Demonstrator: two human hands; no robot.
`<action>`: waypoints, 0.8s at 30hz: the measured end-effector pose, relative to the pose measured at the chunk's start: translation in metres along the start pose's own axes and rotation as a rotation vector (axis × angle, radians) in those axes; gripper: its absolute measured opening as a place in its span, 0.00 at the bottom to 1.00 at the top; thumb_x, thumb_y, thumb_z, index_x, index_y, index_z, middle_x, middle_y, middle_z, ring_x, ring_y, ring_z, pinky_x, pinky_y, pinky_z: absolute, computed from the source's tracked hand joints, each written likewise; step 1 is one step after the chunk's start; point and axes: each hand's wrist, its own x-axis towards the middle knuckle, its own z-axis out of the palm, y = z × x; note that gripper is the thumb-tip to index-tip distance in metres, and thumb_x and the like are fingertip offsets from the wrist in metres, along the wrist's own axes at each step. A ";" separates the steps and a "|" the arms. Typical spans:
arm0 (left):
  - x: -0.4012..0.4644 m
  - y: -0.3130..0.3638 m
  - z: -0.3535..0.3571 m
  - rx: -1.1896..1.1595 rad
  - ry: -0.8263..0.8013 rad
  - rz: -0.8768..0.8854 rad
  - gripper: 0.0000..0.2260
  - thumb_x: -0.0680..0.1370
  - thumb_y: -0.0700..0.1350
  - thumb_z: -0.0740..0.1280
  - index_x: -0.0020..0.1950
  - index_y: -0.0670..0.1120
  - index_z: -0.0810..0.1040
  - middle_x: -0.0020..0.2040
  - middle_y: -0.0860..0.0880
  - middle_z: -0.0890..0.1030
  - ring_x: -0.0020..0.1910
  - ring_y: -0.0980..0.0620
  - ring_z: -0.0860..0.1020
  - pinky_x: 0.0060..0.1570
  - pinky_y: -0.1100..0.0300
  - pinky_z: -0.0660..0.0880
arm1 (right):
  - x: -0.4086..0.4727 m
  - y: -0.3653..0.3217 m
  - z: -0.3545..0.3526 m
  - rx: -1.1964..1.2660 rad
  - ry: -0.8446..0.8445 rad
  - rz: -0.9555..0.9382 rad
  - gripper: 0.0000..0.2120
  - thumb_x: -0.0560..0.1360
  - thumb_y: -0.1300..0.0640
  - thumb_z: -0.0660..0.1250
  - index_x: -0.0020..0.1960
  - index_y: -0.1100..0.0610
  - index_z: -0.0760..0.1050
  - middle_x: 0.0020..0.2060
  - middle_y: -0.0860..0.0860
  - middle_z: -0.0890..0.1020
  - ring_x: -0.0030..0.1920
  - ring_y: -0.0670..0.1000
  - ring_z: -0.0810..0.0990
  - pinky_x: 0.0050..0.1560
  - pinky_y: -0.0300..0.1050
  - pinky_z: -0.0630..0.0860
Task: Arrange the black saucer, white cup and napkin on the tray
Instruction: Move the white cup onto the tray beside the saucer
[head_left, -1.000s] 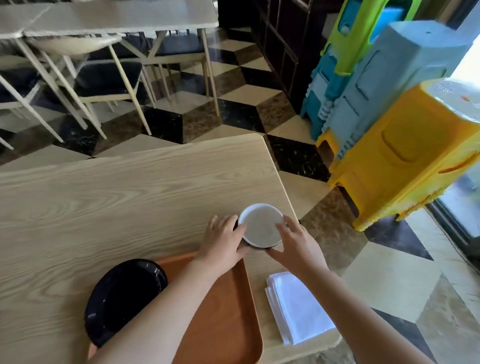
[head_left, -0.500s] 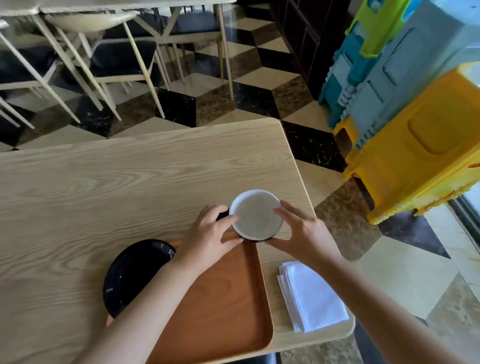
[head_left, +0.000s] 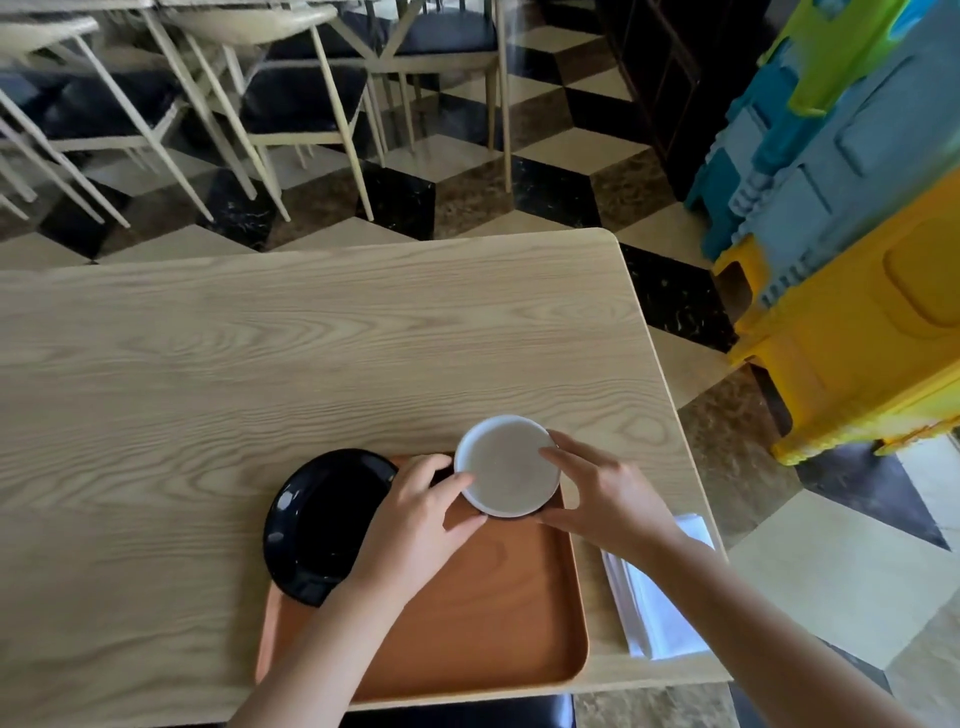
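The white cup (head_left: 506, 467) is over the far right corner of the orange-brown tray (head_left: 493, 623), seen from above, its dark outside showing at the lower rim. My left hand (head_left: 415, 525) grips its left side and my right hand (head_left: 602, 493) grips its right side. The black saucer (head_left: 322, 519) lies tilted on the tray's far left corner, overhanging the table. The folded white napkin (head_left: 660, 597) rests on the table right of the tray, partly hidden by my right forearm.
The light wooden table (head_left: 260, 364) has its right edge just past the napkin. Stacked yellow, blue and green plastic stools (head_left: 857, 260) stand on the floor to the right. Chairs (head_left: 291, 104) and another table stand beyond the far edge.
Both hands have carried the white cup from the table beyond the tray toward me, onto the tray's far right corner. The camera view has shifted, so tray and saucer show more fully.
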 end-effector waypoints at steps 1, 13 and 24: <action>-0.001 0.000 0.002 0.004 0.001 0.001 0.18 0.62 0.45 0.80 0.49 0.44 0.82 0.48 0.43 0.81 0.48 0.44 0.80 0.49 0.54 0.77 | -0.001 0.000 0.001 0.000 -0.003 -0.003 0.32 0.61 0.52 0.78 0.62 0.58 0.74 0.66 0.54 0.74 0.58 0.56 0.79 0.52 0.52 0.79; -0.007 0.005 0.008 0.039 0.034 0.035 0.17 0.64 0.45 0.78 0.50 0.43 0.81 0.49 0.43 0.80 0.51 0.44 0.79 0.50 0.56 0.77 | -0.011 0.004 0.005 -0.046 0.026 -0.055 0.32 0.58 0.54 0.80 0.60 0.60 0.75 0.64 0.57 0.76 0.55 0.59 0.81 0.41 0.57 0.82; -0.016 0.013 0.000 0.121 -0.019 0.034 0.21 0.69 0.46 0.75 0.59 0.41 0.77 0.58 0.39 0.78 0.61 0.42 0.76 0.56 0.48 0.77 | -0.017 0.000 0.006 -0.085 0.003 -0.049 0.31 0.65 0.52 0.76 0.65 0.56 0.71 0.68 0.57 0.71 0.64 0.57 0.73 0.58 0.52 0.74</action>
